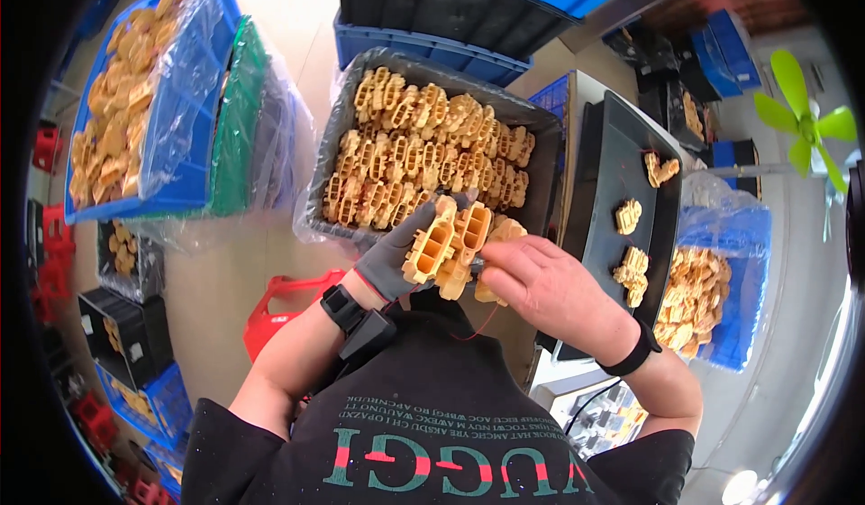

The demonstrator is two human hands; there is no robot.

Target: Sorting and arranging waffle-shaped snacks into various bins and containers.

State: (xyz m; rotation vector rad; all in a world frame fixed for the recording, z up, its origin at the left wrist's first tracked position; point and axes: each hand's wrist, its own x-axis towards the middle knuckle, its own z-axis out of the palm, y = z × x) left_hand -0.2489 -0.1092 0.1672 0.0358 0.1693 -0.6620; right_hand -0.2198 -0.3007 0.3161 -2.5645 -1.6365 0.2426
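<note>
My left hand [394, 257], in a grey glove, is closed around a cluster of tan moulded plastic parts [431, 245] with open slots, held in front of my chest. Bare and bent at the fingers, my right hand [541, 280] closes on a tan plastic part [506, 227] at the cluster's right side; its fingertips are partly hidden. A thin red wire [478, 332] hangs down below the parts. Just beyond my hands, a black crate [315, 176] lined with clear plastic holds similar parts packed in rows.
To the right, a black tray [590, 190] carries a few tan parts. A blue bin [748, 280] of loose parts stands beyond it. At the left are a tilted blue bin [194, 81] full of tan pieces and a red stool [279, 302]. A green fan [805, 125] is far right.
</note>
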